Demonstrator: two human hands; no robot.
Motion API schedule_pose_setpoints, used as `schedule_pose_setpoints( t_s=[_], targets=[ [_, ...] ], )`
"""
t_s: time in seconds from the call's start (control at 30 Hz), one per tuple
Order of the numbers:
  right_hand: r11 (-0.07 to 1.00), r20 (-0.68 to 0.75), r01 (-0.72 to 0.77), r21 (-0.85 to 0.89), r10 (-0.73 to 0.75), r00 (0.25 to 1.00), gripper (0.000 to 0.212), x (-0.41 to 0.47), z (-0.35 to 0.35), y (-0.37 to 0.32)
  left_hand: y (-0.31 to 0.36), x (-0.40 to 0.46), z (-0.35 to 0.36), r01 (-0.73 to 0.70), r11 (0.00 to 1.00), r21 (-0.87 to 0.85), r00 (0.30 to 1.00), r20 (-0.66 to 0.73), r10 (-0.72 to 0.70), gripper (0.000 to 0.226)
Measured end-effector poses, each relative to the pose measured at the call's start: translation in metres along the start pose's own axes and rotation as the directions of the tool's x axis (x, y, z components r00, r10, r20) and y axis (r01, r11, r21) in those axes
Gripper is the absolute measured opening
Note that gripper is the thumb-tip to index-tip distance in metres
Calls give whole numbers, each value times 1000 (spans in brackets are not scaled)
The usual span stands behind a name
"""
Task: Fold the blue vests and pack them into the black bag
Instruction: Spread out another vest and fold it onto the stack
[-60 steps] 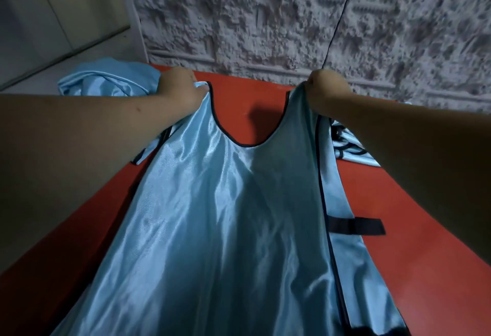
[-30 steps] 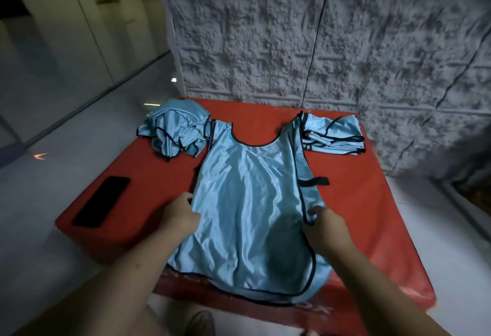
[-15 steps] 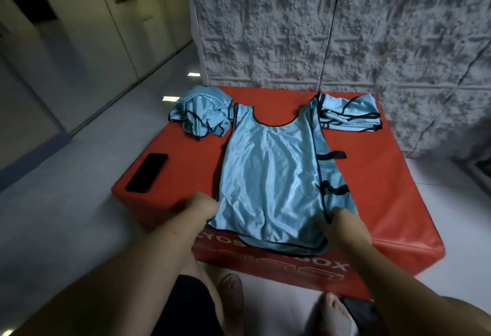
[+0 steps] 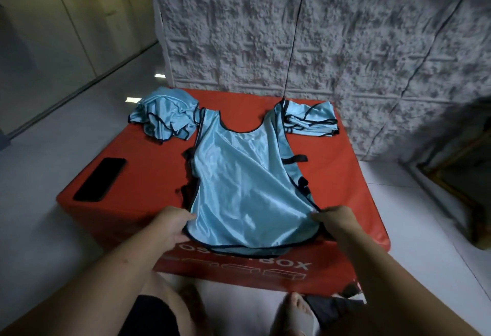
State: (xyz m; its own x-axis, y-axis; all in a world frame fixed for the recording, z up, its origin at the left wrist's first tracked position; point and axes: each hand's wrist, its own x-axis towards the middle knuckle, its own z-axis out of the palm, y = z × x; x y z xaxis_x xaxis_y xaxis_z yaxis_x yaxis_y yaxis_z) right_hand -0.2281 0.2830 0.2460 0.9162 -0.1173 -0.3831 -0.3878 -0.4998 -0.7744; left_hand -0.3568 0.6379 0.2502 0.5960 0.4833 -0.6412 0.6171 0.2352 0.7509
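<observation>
Vest [image 4: 240,176] lies flat on the red box [image 4: 345,189], neckline toward the wall, hem hanging just over the near edge. Black trim all round, black side straps sticking out on its right side.

Left hand [image 4: 170,225] grips the vest's lower left corner: fingers curled round the edge, fabric bunched between thumb and fingers, hem trim running under the hand. Right hand [image 4: 337,220] pinches the lower right corner: thumb on top of the fabric, the other fingers curled below it and mostly hidden. Both hands sit at the box's near edge, with the vest's bottom part stretched between them and slightly lifted, creases fanning out from each grip.

Crumpled vest pile [image 4: 166,116] at the far left of the box top, touching the flat vest's left shoulder. Folded vest stack [image 4: 310,120] at the far right, touching the right shoulder.

Dark phone [image 4: 99,179] lies flat near the box's left edge, well apart from the vests.

Black fabric [image 4: 332,309] on the floor at the box's near right corner, next to a bare foot [image 4: 299,314]; cannot tell whether it is the bag.

Rough grey wall [image 4: 292,30] is directly behind the box.
</observation>
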Motion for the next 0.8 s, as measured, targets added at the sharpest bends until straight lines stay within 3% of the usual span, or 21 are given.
schedule_pose_setpoints(
  t_s=[0.2, 0.33, 0.47, 0.57, 0.63, 0.73, 0.8],
  targets=[
    [976, 14, 76, -206, -75, 997, 40, -14, 16, -7, -7, 10, 16, 24, 997, 73, 999, 38, -27, 7],
    [997, 54, 1, 72, -5, 999, 17, -12, 35, -3, -9, 11, 27, 89, 996, -6, 987, 132, -88, 7],
    [968, 73, -92, 235, 77, 994, 21, -7, 37, -8, -7, 12, 30, 110, 994, -26, 985, 138, -105, 10],
    [956, 80, -128, 263, 111, 991, 12, -5, 33, -13, -3, 15, 28, 42, 999, -31, 996, 79, -40, 23],
    [944, -13, -139, 301, 149, 989, 13, -3, 30, -13, 0, 18, 21, -5, 999, -49, 1000, -3, 5, 31],
    [939, -154, -119, 324, 177, 972, 16, -6, 21, -14, 3, 18, 10, -43, 996, -76, 993, -108, 35, 26],
    [921, -151, -122, 371, 189, 970, 17, -9, 17, -15, 4, 11, 6, -52, 996, -65, 987, -155, 42, 19]
  ],
)
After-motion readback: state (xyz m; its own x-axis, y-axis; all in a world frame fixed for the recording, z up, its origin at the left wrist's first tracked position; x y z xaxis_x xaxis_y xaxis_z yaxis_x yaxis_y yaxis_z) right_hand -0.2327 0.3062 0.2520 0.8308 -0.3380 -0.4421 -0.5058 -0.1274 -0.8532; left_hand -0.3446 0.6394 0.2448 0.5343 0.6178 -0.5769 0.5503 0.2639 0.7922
